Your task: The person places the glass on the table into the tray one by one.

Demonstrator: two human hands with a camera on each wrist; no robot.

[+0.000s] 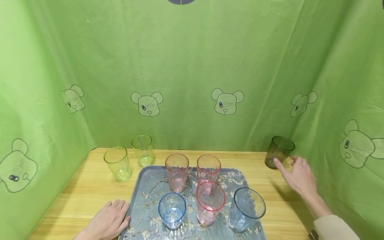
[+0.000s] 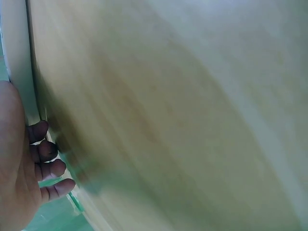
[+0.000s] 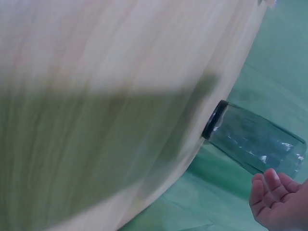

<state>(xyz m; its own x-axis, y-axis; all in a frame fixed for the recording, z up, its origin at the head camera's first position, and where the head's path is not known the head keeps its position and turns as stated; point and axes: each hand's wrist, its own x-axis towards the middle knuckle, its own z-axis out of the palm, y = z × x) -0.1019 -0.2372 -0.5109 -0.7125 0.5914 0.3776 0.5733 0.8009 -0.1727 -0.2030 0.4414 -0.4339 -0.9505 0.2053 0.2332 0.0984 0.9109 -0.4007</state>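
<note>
A smoky dark drinking glass (image 1: 279, 152) stands upright at the table's back right. Beside it is my right hand (image 1: 300, 175), its thumb overlapping the glass's lower side and its fingers loosely bent to the right. In the right wrist view, the fingertips (image 3: 272, 175) lie close to the glass (image 3: 255, 139); whether they touch cannot be told. My left hand (image 1: 108, 216) rests on the wood by the left rim of the tray (image 1: 156, 200), thumb at that rim, holding nothing. Three pink glasses (image 1: 210, 206), a blue glass (image 1: 172, 213) and a grey-blue glass (image 1: 244, 213) stand on the tray.
Two green glasses (image 1: 118, 165) stand on the table (image 1: 78, 190), left of and behind the tray. Green curtains (image 1: 186, 66) with bear-head prints enclose the back and both sides, close to the dark glass and my right hand.
</note>
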